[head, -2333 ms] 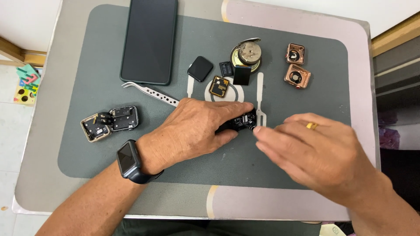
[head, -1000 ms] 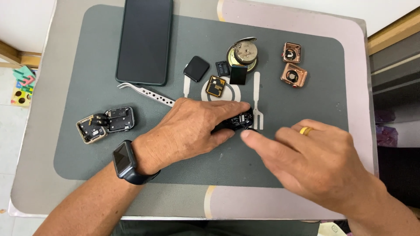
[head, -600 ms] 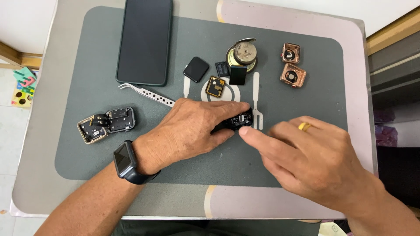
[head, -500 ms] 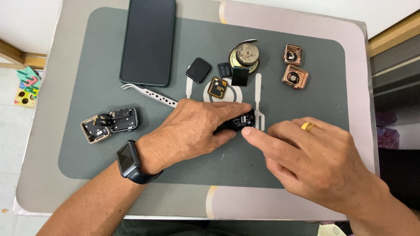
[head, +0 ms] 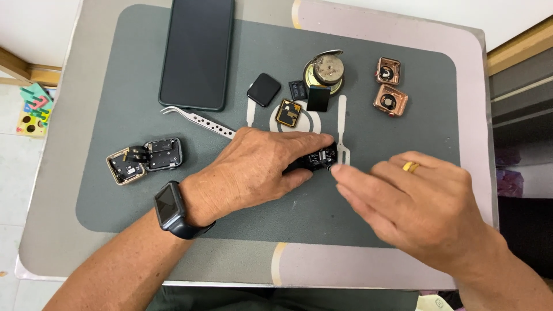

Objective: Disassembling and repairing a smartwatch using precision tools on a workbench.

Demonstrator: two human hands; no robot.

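Observation:
My left hand lies palm down at the middle of the grey mat, its thumb and fingers pinching a small black watch module. A dark smartwatch is on that wrist. My right hand, with a gold ring, reaches in from the right; its fingertips touch the right end of the module. The fingers of the right hand are spread and hold nothing that I can see. Most of the module is hidden under my left fingers.
A black phone lies at the mat's top left, steel tweezers below it. Opened watch cases sit at the left. A black screen square, small parts and a round metal piece are behind my hands; two copper-coloured cases at upper right.
My right hand has shifted a little; its fingertips stay at the module's right end. The left hand keeps its grip in the same place. The view has wobbled slightly.

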